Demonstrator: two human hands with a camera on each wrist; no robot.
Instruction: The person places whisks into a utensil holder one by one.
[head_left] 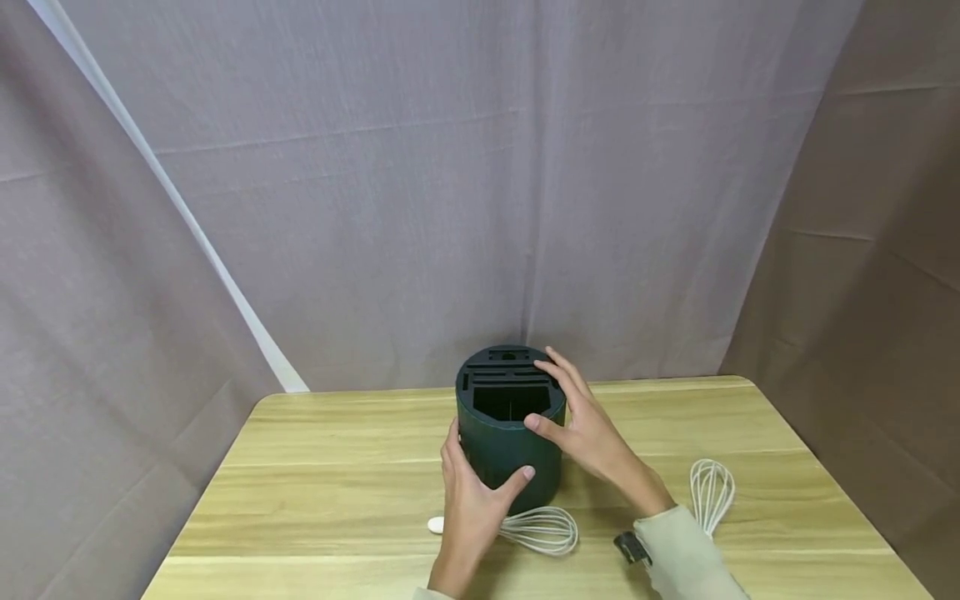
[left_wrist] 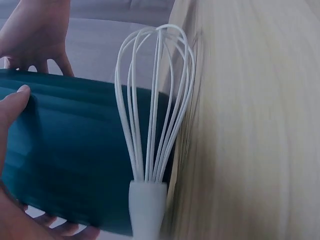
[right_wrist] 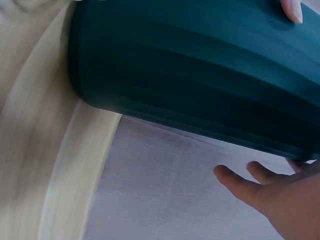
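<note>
Between both hands on the counter (head_left: pixel 315 467) stands the green holder (head_left: pixel 510 446), left hand (head_left: pixel 472 500) and right hand (head_left: pixel 588 429) gripping its sides.

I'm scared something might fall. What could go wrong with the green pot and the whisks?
1. The left hand and right hand grip the green holder only at its sides, so it might tip or slip.
2. One whisk lies right at the holder's base; moving the holder could knock it.
3. The other whisk lies close to the right sleeve, which could brush it.
</note>
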